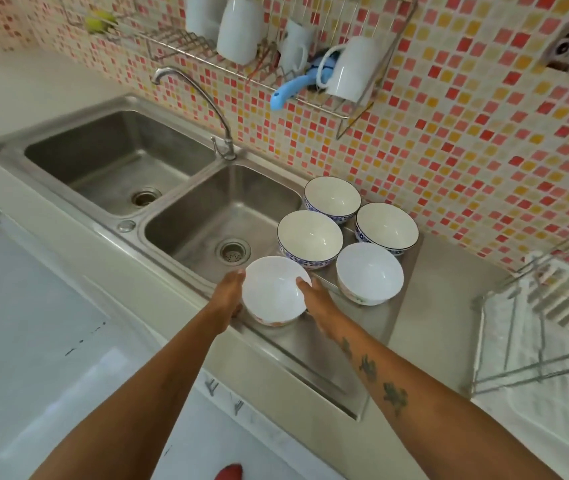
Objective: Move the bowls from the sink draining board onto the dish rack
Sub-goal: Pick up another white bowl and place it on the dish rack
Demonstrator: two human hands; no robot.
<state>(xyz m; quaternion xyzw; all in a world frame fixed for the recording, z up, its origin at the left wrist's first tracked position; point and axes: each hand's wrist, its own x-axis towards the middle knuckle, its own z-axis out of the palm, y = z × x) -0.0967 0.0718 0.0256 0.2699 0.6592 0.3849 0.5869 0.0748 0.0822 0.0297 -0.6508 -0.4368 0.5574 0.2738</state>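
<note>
Several bowls stand on the steel draining board (314, 344) right of the sink. The nearest is a plain white bowl (274, 292), and both hands cup it: my left hand (229, 294) presses its left side, my right hand (316, 299) its right side. Beside it to the right sits a second white bowl (369, 273). Behind them stand three blue-patterned bowls: one (310, 239) in the middle, one (332, 198) at the back, one (387, 228) at the back right. The wire dish rack (532, 327) on a white tray stands on the counter at the far right.
A double steel sink (186, 209) with a curved tap (220, 133) lies left of the bowls. A wall-mounted wire rack (341, 112) above holds white mugs and a blue utensil. Tiled wall runs behind the counter.
</note>
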